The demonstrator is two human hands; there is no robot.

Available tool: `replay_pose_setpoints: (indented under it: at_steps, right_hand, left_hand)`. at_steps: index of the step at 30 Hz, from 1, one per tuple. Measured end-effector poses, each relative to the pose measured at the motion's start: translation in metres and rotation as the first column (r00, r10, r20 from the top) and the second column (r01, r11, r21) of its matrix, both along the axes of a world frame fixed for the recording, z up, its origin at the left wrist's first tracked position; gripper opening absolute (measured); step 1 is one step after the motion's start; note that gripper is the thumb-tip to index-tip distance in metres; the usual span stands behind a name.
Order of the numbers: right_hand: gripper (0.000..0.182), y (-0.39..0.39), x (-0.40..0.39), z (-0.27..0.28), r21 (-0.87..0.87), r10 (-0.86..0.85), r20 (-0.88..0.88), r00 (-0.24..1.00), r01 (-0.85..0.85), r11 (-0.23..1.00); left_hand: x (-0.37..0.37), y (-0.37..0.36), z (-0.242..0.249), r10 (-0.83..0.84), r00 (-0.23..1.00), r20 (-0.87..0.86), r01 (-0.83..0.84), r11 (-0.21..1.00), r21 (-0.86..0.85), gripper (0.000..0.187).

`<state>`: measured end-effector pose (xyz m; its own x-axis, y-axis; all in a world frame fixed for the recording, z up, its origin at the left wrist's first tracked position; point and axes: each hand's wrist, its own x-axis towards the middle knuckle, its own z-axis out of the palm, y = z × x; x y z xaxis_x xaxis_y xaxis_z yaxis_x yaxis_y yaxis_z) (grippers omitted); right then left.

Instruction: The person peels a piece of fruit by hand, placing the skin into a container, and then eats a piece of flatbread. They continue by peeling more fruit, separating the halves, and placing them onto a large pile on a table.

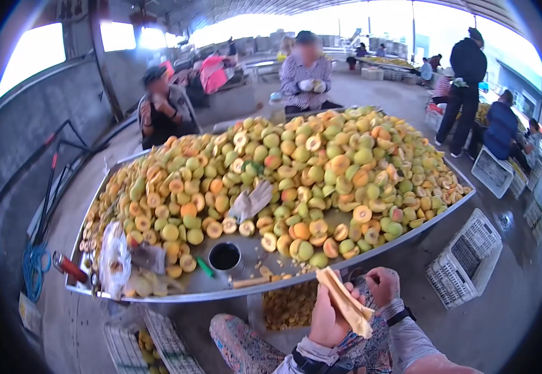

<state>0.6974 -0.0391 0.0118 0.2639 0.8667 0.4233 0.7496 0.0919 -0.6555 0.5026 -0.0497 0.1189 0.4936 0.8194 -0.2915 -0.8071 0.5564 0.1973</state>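
My left hand [328, 319] is closed around a long, pale tan folded piece [344, 300], held upright at a slant near the tray's front edge. Just to its right is my right hand [383, 286], its fingers curled in; I cannot tell what is in them. Beyond both hands, a heap of halved and whole yellow-green peaches or apricots [302, 168] covers the metal-rimmed tray [370, 255]. A pale glove [251, 201] lies on the fruit. Near the front rim are a cup of dark liquid [225, 256], a green handle [205, 267] and a wooden stick [251, 282].
A plastic bag [114, 258] and a red bottle [70, 267] are at the tray's left corner. A crate of fruit pieces [288, 306] is under the front edge. White crates [466, 262] stand on the right. Two people [306, 75] [164, 106] sit across the tray.
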Motion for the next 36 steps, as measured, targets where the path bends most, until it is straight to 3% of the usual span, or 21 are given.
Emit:
replay_pose_setpoints:
  at_steps: [8, 12, 15, 24, 36]
  right_hand:
    - [0.011, -0.003, 0.002, 0.006, 0.003, 0.009, 0.003, 1.000, -0.009, 1.000]
    - [0.011, -0.003, 0.005, 0.002, 0.001, 0.002, -0.009, 1.000, -0.002, 1.000]
    - [0.011, -0.004, 0.006, 0.000, 0.008, 0.017, -0.029, 0.999, -0.017, 1.000]
    - [0.012, -0.002, 0.008, -0.005, 0.034, 0.005, -0.070, 0.998, -0.003, 0.999]
    - [0.011, -0.004, 0.008, -0.004, 0.032, 0.005, -0.064, 0.998, -0.003, 0.999]
  left_hand:
    - [-0.001, 0.002, 0.008, 0.036, 0.999, 0.012, -0.035, 0.999, -0.019, 0.037]
    - [-0.009, 0.011, 0.012, 0.062, 0.998, 0.018, -0.062, 0.998, 0.028, 0.026]
    - [-0.017, 0.021, 0.009, 0.134, 0.991, -0.011, -0.132, 0.986, 0.101, 0.039]
    - [-0.034, 0.040, 0.015, 0.269, 0.958, -0.097, -0.252, 0.955, 0.154, 0.047]
    - [-0.030, 0.040, 0.013, 0.206, 0.972, -0.111, -0.191, 0.972, 0.136, 0.024]
